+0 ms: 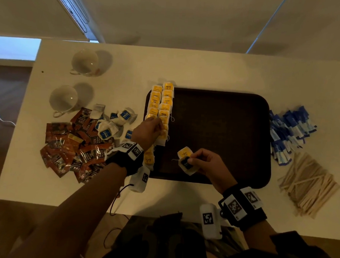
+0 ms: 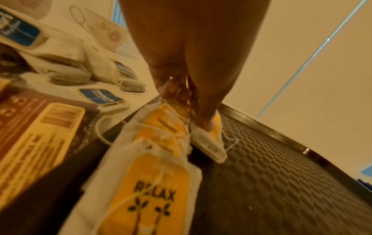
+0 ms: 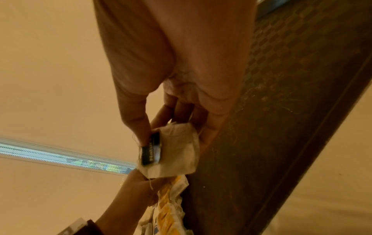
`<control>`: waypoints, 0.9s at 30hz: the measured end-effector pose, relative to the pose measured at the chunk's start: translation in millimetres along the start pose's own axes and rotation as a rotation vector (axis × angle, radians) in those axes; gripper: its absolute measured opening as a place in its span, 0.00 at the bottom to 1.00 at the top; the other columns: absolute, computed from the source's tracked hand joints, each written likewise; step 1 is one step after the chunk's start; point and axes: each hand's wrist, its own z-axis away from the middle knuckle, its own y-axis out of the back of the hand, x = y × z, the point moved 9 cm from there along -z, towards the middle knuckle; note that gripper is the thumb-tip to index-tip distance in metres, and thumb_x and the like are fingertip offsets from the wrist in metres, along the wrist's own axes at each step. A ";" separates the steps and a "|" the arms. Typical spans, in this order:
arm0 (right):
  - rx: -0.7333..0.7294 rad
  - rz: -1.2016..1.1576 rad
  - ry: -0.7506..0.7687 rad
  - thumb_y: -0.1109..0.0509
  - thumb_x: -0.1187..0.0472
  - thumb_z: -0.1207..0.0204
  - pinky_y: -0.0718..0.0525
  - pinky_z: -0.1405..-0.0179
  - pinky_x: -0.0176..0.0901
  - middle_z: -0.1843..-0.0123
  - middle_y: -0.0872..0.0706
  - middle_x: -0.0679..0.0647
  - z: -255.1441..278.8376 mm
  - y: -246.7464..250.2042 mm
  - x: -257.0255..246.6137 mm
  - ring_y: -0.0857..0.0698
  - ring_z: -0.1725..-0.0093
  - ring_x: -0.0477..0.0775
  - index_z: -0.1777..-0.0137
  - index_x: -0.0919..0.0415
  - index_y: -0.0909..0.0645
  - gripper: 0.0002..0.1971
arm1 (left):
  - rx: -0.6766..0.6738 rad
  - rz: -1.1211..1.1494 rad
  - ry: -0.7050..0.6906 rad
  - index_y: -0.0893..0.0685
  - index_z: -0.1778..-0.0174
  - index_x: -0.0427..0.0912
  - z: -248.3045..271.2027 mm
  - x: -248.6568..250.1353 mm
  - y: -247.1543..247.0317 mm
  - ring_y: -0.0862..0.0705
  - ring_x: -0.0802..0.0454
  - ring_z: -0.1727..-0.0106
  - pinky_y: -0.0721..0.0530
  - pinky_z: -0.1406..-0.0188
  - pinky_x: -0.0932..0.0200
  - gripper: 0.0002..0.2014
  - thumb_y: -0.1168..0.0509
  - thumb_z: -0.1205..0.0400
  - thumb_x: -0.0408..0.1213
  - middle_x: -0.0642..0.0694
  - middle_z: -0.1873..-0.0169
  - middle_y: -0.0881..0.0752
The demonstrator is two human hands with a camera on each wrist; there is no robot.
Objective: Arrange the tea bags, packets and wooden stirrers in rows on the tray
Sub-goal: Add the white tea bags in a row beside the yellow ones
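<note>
My left hand (image 1: 148, 128) pinches a yellow tea bag (image 2: 208, 139) at the second row's near end on tray (image 1: 225, 104); right hand (image 1: 204, 162) grips blue-tag tea bag (image 1: 187, 165) just right of that row, nearer its open end.

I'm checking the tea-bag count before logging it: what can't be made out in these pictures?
- Head view: the near end of the yellow tea bag rows is covered by the left hand and its wristband, so no full count.
- Head view: print on the brown packets is too small and dim.
- Right wrist view: the right hand holds a blue-tagged tea bag; its thumb cuts the tag's wording.
</note>
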 end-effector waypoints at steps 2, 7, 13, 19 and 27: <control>0.000 0.007 -0.009 0.31 0.70 0.25 0.14 0.50 0.43 0.51 0.14 0.56 -0.7 0.0 0.8 0.14 0.50 0.51 0.58 0.60 0.21 0.05 | 0.011 -0.035 0.008 0.22 0.47 0.42 0.9 0.6 -0.5 0.20 0.45 0.50 0.20 0.55 0.49 0.08 0.36 0.20 0.39 0.44 0.49 0.20; 0.007 0.007 -0.005 0.31 0.70 0.25 0.14 0.54 0.40 0.52 0.14 0.55 -1.2 0.0 -0.4 0.14 0.53 0.49 0.58 0.60 0.21 0.05 | 0.122 0.000 -0.016 0.25 0.41 0.43 10.1 12.1 7.8 0.24 0.53 0.54 0.27 0.62 0.55 0.11 0.37 0.19 0.38 0.48 0.50 0.23; -0.030 -0.016 0.021 0.31 0.70 0.25 0.13 0.54 0.40 0.53 0.14 0.56 -2.9 -6.5 -2.4 0.13 0.54 0.49 0.58 0.61 0.20 0.05 | -0.200 0.423 0.028 0.17 0.47 0.42 35.1 28.7 -18.1 0.19 0.64 0.62 0.23 0.69 0.76 0.10 0.40 0.16 0.42 0.53 0.59 0.16; -0.047 0.022 0.024 0.31 0.69 0.25 0.15 0.47 0.47 0.51 0.14 0.57 -4.9 -11.2 -1.6 0.14 0.50 0.53 0.58 0.60 0.20 0.04 | -0.359 0.608 0.033 0.18 0.47 0.39 58.4 41.6 -34.4 0.15 0.61 0.60 0.16 0.64 0.68 0.09 0.37 0.17 0.40 0.52 0.57 0.15; -0.024 0.018 0.008 0.32 0.68 0.24 0.13 0.53 0.41 0.48 0.14 0.53 -4.5 -8.3 1.5 0.14 0.49 0.50 0.55 0.60 0.21 0.03 | -0.194 0.469 0.023 0.21 0.56 0.44 49.7 23.9 -11.5 0.14 0.51 0.60 0.14 0.64 0.65 0.03 0.32 0.21 0.35 0.49 0.60 0.16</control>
